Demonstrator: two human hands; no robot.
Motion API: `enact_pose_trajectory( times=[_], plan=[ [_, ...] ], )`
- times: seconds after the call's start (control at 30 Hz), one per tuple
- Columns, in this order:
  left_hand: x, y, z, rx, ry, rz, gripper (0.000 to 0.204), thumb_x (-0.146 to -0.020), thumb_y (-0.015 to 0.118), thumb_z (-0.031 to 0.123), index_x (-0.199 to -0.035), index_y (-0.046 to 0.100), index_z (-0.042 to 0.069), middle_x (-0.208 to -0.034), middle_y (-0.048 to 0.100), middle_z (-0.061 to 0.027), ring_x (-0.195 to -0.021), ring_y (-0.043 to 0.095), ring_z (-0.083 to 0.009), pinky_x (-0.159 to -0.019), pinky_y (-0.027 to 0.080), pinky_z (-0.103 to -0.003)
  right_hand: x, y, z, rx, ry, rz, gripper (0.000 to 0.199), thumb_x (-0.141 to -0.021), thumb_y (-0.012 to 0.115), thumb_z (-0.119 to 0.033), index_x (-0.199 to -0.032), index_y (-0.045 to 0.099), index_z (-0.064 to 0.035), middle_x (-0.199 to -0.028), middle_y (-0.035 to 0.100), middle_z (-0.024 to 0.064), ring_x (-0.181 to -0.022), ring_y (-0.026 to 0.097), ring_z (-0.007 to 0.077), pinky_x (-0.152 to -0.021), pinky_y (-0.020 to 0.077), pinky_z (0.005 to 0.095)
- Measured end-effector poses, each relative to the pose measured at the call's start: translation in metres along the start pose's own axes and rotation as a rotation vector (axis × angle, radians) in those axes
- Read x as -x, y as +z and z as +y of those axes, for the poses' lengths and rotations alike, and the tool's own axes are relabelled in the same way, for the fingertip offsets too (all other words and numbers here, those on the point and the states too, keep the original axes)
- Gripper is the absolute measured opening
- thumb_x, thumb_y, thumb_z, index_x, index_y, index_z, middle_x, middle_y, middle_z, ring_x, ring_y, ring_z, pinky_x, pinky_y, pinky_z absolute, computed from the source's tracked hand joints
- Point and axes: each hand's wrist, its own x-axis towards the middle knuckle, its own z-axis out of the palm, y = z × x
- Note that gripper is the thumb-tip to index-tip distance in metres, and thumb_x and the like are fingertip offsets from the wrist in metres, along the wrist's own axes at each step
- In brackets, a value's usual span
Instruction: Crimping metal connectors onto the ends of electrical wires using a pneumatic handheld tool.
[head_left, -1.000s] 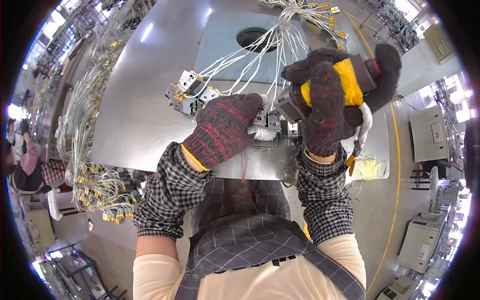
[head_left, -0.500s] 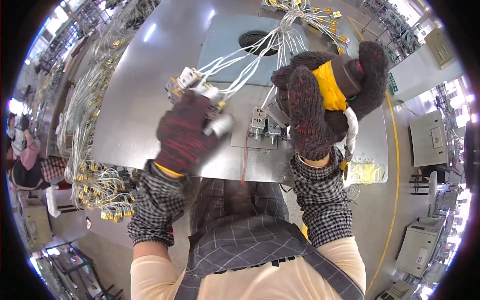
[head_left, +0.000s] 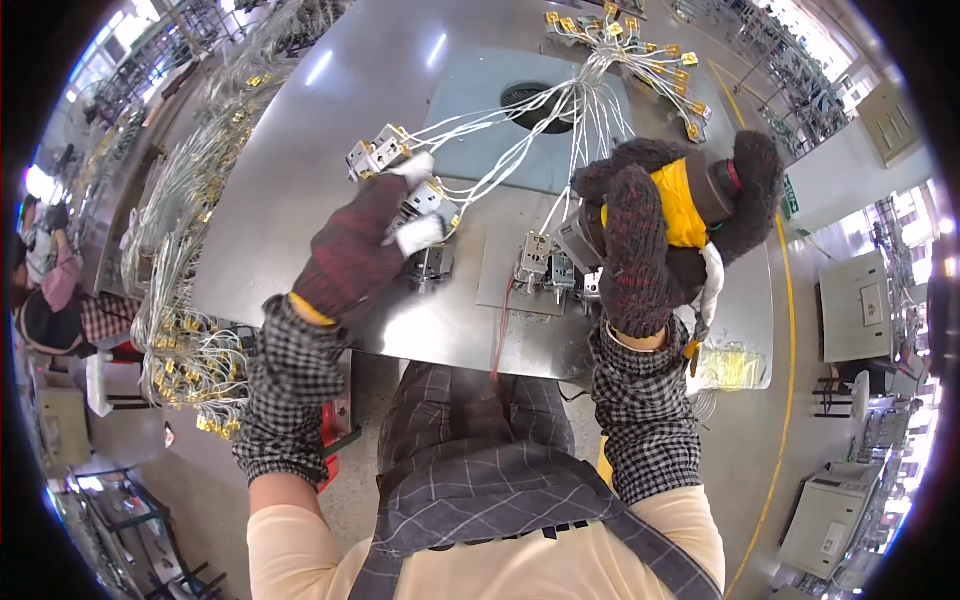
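Observation:
My left hand (head_left: 352, 245), in a dark red-and-black knit glove with white-wrapped fingertips, has its fingers on either side of a silver connector block (head_left: 428, 203). More connector blocks (head_left: 378, 152) on white cables lie just beyond, and a darker block (head_left: 432, 262) rests by the fingers. My right hand (head_left: 640, 255), gloved too, is wrapped round a dark hand-held power tool (head_left: 712, 190) with yellow tape (head_left: 680, 205) and a white-wrapped cord. Its front end meets a group of metal blocks (head_left: 535, 255) on a small plate (head_left: 495, 285); the glove partly hides the contact.
White cables (head_left: 590, 85) fan out to yellow-ended connectors (head_left: 690, 108) at the far side of the metal table (head_left: 270, 200). A round dark vent (head_left: 538, 108) sits in a blue-grey panel. Cable bundles (head_left: 165, 290) hang at left. A red wire (head_left: 501, 335) drops over the front edge.
My left hand has shifted left and away, uncovering a dark block on the table. The right hand stays at the metal blocks with the power tool. The whole view has shifted slightly.

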Motion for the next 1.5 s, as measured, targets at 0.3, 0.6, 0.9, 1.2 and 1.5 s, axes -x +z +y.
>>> enact_pose_trajectory(
  times=[0.3, 0.6, 0.9, 1.2, 1.5],
  plan=[
    [-0.031, 0.008, 0.028, -0.587, -0.026, -0.256, 0.066, -0.081, 0.068, 0.058, -0.128, 0.059, 0.013, -0.113, 0.068, -0.0137, -0.103, 0.065, -0.0335, -0.088, 0.051, -0.045, 0.004, -0.006, -0.012, -0.024, 0.132, -0.013, 0.075, -0.083, 0.072, 0.001, -0.145, 0.032, -0.0141, -0.091, 0.066, 0.0207, -0.067, 0.067, 0.0242, -0.061, 0.0601, 0.0375],
    [-0.070, 0.003, 0.030, -0.480, -0.170, -0.546, 0.052, -0.069, 0.080, 0.045, -0.101, 0.066, 0.006, -0.087, 0.067, -0.0104, -0.084, 0.066, -0.0258, -0.076, 0.052, -0.038, 0.004, -0.001, -0.017, 0.142, 0.188, -0.015, 0.076, -0.084, 0.070, 0.002, -0.146, 0.029, -0.0140, -0.090, 0.065, 0.0174, -0.066, 0.065, 0.0217, -0.060, 0.0579, 0.0358],
    [-0.012, 0.047, 0.033, -0.382, 0.159, -0.042, 0.041, -0.073, 0.071, 0.022, -0.112, 0.063, 0.012, -0.116, 0.060, -0.0131, -0.104, 0.062, -0.0324, -0.084, 0.051, -0.044, 0.013, 0.003, -0.012, 0.021, 0.331, 0.074, 0.075, -0.086, 0.065, 0.003, -0.147, 0.026, -0.0148, -0.090, 0.064, 0.0145, -0.065, 0.063, 0.0195, -0.058, 0.0557, 0.0335],
    [-0.004, 0.043, 0.029, 0.021, 0.031, -0.356, 0.064, -0.073, 0.080, 0.030, -0.130, 0.059, 0.009, -0.107, 0.067, -0.0148, -0.094, 0.068, -0.0301, -0.082, 0.054, -0.040, 0.017, -0.001, -0.022, 0.175, 0.167, 0.067, 0.076, -0.085, 0.070, -0.005, -0.144, 0.023, -0.0088, -0.087, 0.063, 0.0181, -0.064, 0.065, 0.0218, -0.057, 0.0549, 0.0312],
    [-0.023, 0.061, 0.063, 0.159, 0.237, -0.120, 0.062, -0.076, 0.082, 0.032, -0.127, 0.058, 0.006, -0.097, 0.068, -0.0166, -0.092, 0.069, -0.0247, -0.079, 0.054, -0.038, -0.021, -0.040, -0.023, 0.592, 0.025, 0.189, 0.039, -0.095, 0.054, -0.018, -0.130, 0.043, -0.0028, -0.082, 0.066, 0.0108, -0.070, 0.064, 0.0190, -0.080, 0.0549, 0.0369]
  ],
)
